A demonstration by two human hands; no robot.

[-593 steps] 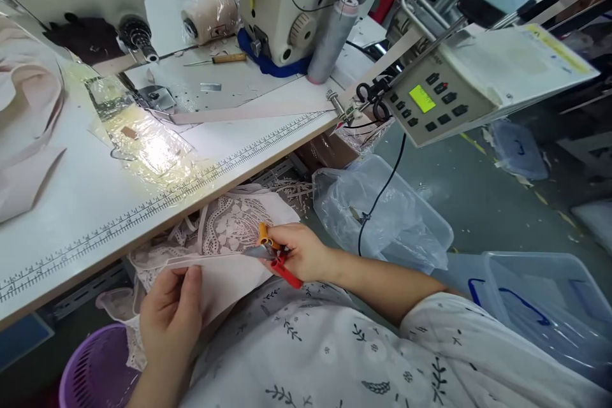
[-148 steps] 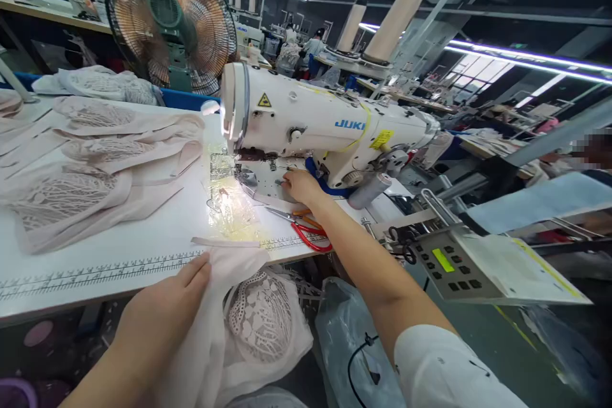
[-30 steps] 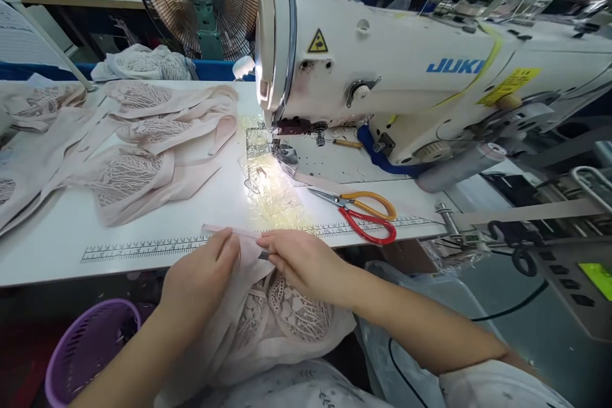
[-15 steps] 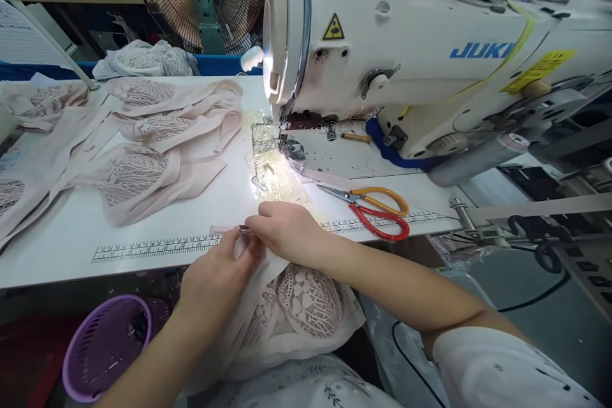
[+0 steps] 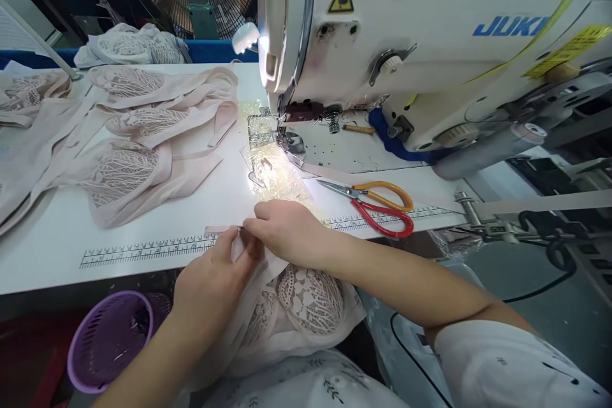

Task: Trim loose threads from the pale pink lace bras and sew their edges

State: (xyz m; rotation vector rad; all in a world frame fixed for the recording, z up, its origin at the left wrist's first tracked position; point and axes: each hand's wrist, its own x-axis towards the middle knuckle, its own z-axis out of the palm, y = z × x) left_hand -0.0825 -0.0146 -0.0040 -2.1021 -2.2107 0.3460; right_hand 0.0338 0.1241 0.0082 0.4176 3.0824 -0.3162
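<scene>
I have the white, long-armed JUKI sewing machine (image 5: 421,44) filling the upper right, and the garment in hand lies away from its needle, nearer the front edge of the white-topped bench (image 5: 52,248). Several pale-pink lace garments (image 5: 124,169) are spread on the left; whether they are finished, I cannot tell.

The pale-pink lace-and-fabric garment (image 5: 313,303) hangs over that front edge. I judge it well along, since its cups and side fabric already make up one piece; the edge between the fingers is what has attention, and how much is left I cannot judge. It looks soft and limp, its rounded cup openly patterned, the plain fabric beside it bunched and creased.

The left hand (image 5: 210,287) is pinched on the garment's upper edge. The right hand (image 5: 289,229) is closed too, its fingertips near the left's. The orange-and-red-handled metal scissors (image 5: 354,193) lie untouched beyond. A narrow pink strip (image 5: 216,229) pokes out past the left fingertips, and the right seems clamped on a small dark sliver (image 5: 240,227) (too small for me to name from here).
</scene>
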